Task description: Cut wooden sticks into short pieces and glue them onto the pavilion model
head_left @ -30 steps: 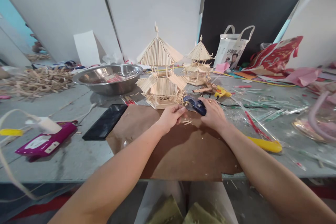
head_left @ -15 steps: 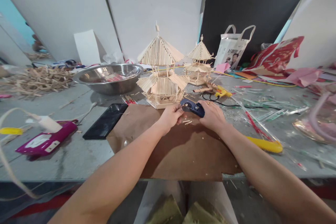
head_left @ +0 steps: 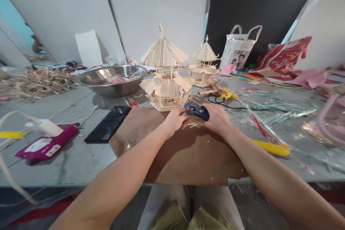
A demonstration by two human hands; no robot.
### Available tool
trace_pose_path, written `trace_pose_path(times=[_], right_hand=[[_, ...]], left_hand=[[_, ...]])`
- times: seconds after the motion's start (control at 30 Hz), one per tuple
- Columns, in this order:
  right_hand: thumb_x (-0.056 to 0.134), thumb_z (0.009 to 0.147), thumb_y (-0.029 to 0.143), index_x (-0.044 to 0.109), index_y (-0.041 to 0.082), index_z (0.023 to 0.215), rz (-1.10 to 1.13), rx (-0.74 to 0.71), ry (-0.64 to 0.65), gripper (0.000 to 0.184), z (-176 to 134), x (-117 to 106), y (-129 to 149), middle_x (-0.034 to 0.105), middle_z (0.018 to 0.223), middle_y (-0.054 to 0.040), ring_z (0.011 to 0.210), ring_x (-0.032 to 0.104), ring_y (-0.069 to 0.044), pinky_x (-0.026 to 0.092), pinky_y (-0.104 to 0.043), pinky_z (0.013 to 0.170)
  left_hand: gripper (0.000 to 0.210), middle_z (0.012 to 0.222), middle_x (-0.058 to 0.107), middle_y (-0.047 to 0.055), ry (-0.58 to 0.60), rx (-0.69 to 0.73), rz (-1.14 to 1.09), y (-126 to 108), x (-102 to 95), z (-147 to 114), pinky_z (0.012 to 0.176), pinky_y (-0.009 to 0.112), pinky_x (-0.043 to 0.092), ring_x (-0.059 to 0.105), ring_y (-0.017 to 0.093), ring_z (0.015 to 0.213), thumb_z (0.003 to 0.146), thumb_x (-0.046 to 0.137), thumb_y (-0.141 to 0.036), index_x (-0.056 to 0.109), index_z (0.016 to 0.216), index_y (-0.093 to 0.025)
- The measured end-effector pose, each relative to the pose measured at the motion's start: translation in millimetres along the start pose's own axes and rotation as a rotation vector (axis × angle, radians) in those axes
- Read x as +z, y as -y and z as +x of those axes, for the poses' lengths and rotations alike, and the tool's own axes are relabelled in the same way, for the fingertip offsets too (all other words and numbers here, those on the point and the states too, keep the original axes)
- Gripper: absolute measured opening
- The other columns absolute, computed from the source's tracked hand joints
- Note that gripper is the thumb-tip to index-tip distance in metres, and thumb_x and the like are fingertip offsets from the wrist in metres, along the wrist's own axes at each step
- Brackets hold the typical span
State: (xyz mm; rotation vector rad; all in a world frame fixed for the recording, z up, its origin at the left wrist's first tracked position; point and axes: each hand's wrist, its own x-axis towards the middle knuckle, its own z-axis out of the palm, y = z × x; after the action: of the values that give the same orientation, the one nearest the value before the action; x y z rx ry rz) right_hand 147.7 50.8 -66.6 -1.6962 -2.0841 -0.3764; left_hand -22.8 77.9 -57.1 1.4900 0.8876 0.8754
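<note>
My right hand (head_left: 217, 118) is closed around a dark blue hand cutter (head_left: 198, 111), its metal jaws pointing left. At those jaws my left hand (head_left: 174, 121) is closed in a pinch; what lies between its fingertips is too small and hidden to make out. Short pale stick pieces (head_left: 193, 125) lie just below the cutter on a brown board (head_left: 194, 158). Right behind my hands stands a two-tiered pavilion model (head_left: 165, 86) built of thin wooden sticks. A smaller model of the same kind (head_left: 205, 63) is farther back on the right.
A black phone (head_left: 107, 125) and a magenta power bank-like box (head_left: 48, 142) lie left. Behind them are a steel basin (head_left: 110, 88) and a heap of sticks (head_left: 40, 82). To the right lie a yellow glue gun (head_left: 228, 94), a yellow-handled tool (head_left: 272, 148) and scattered clear strips (head_left: 285, 116).
The cutter has shifted very slightly left and tilted a little at my left fingertips. Both hands keep nearly the same place, and the models and board stay put.
</note>
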Motion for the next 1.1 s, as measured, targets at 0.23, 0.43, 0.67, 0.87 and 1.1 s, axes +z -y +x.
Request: trace_pose_path(times=[0.23, 0.43, 0.67, 0.87, 1.1], right_hand=[[0.052, 0.062, 0.022, 0.049, 0.018, 0.101, 0.014, 0.004, 0.032, 0.039, 0.0, -1.2, 1.2, 0.06, 0.088, -0.0075, 0.079, 0.051, -0.021, 0.032, -0.029, 0.069], [0.053, 0.064, 0.028, 0.049, 0.017, 0.1, 0.021, -0.003, 0.021, 0.038, 0.1, -1.1, 1.0, 0.059, 0.087, -0.0078, 0.079, 0.052, -0.021, 0.032, -0.029, 0.068], [0.053, 0.064, 0.029, 0.049, 0.018, 0.101, 0.0, -0.017, 0.019, 0.039, 0.6, -0.8, 0.3, 0.059, 0.088, -0.0083, 0.08, 0.051, -0.022, 0.033, -0.029, 0.07], [0.053, 0.064, 0.03, 0.048, 0.018, 0.098, 0.005, -0.022, 0.013, 0.037, 0.5, 0.5, 0.0, 0.059, 0.086, -0.0077, 0.079, 0.052, -0.022, 0.033, -0.029, 0.07], [0.053, 0.063, 0.024, 0.048, 0.019, 0.095, -0.023, 0.02, 0.027, 0.033, -0.6, -0.8, 0.8, 0.06, 0.083, -0.0063, 0.077, 0.053, -0.021, 0.033, -0.028, 0.065]], left_hand=[[0.021, 0.047, 0.05, -0.004, -0.025, -0.015, 0.04, -1.7, 2.4, -1.4, 0.035, 0.017, 0.027, 0.036, 0.003, 0.031, 0.075, 0.048, -0.023, 0.045, 0.057, -0.013], [0.021, 0.045, 0.049, -0.004, -0.033, -0.022, 0.066, -2.7, 3.5, -1.7, 0.034, 0.016, 0.028, 0.036, 0.002, 0.031, 0.074, 0.049, -0.022, 0.045, 0.055, -0.013], [0.02, 0.043, 0.047, -0.005, -0.047, -0.041, 0.091, -3.4, 4.3, -1.2, 0.034, 0.016, 0.03, 0.036, 0.003, 0.031, 0.075, 0.046, -0.02, 0.045, 0.056, -0.014], [0.023, 0.037, 0.043, -0.006, -0.071, -0.03, 0.168, -5.2, 5.0, -2.2, 0.035, 0.015, 0.031, 0.037, 0.003, 0.03, 0.075, 0.046, -0.021, 0.045, 0.053, -0.014], [0.019, 0.045, 0.047, -0.005, -0.109, -0.009, 0.141, -4.7, 7.0, -3.1, 0.036, 0.016, 0.034, 0.039, 0.003, 0.032, 0.073, 0.05, -0.022, 0.045, 0.056, -0.014]])
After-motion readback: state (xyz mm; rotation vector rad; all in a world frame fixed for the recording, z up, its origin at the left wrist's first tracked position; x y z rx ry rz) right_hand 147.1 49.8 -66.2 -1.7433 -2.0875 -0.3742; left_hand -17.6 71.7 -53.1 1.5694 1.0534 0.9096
